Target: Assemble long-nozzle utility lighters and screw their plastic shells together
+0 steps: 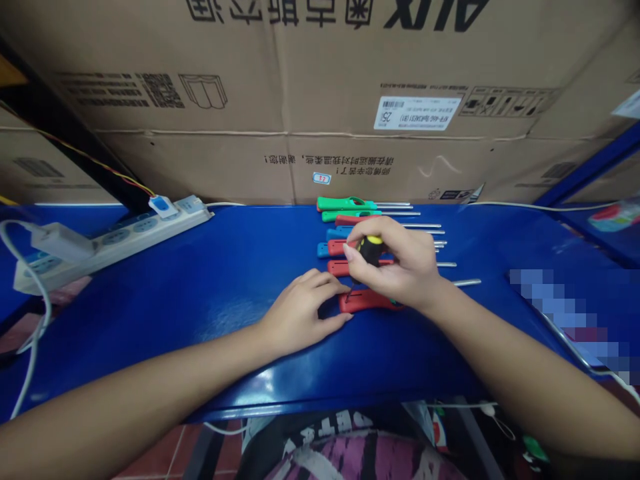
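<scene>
A screwdriver with a black and yellow handle is gripped in my right hand. Its thin shaft points down toward the left end of the nearest red long-nosed lighter. My left hand pinches that same end, with the index finger on the far side and the thumb on the near side. Part of this lighter lies hidden under my right hand, and its metal tube shows beyond the wrist. Behind it, another red lighter lies parallel.
More lighters lie in a row farther back, including blue ones and a green one. A power strip with plugs sits at the left. Cardboard stands behind the blue table. A phone-like device, partly blurred, is at right.
</scene>
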`<state>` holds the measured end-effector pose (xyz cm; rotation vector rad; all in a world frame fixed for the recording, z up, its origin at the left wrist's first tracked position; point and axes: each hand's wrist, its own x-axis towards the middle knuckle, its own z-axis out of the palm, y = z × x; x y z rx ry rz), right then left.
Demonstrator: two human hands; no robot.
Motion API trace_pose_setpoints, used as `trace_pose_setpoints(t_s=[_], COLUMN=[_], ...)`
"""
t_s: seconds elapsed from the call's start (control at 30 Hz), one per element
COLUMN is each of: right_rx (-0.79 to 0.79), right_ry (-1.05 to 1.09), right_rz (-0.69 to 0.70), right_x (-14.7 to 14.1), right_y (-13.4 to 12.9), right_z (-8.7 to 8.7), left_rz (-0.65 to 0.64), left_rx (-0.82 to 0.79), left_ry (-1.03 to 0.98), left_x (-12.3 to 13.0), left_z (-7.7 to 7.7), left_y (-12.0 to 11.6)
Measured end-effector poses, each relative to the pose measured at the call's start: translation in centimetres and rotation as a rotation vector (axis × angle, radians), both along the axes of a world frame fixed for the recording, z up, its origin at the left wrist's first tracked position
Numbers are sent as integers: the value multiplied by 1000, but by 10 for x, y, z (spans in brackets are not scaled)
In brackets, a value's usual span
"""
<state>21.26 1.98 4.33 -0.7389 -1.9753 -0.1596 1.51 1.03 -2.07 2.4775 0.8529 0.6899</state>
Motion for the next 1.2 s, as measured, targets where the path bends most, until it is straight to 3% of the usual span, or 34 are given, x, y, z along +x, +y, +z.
trace_pose_setpoints(t_s=[0.17, 0.3, 0.5, 0.63, 0.83, 1.03, 1.2], right_rx=[46, -70, -191, -141, -389, -390, -384], right_ry=[-199, -243, -420, -356, -284, -175, -304], right_rz=[-33, -91, 19, -11, 7, -53, -59], right_x=[-1, -8, -8, -2, 4, 3, 6], right_y=[-5, -17, -24, -21, -18, -12, -11], right_z=[5, 16, 27, 24, 24, 20, 22], left_rz=[6, -7, -26, -8, -2, -16, -6], left_rx=[30, 29, 28, 10, 35, 37, 40], left_ry=[-3, -16, -59, -39, -13, -10, 3], left_x=[2, 2, 5, 6, 4, 4, 4], left_z=[-5, -8, -7, -6, -6, -6, -5], left_y=[2, 2, 2, 1, 3, 3, 3])
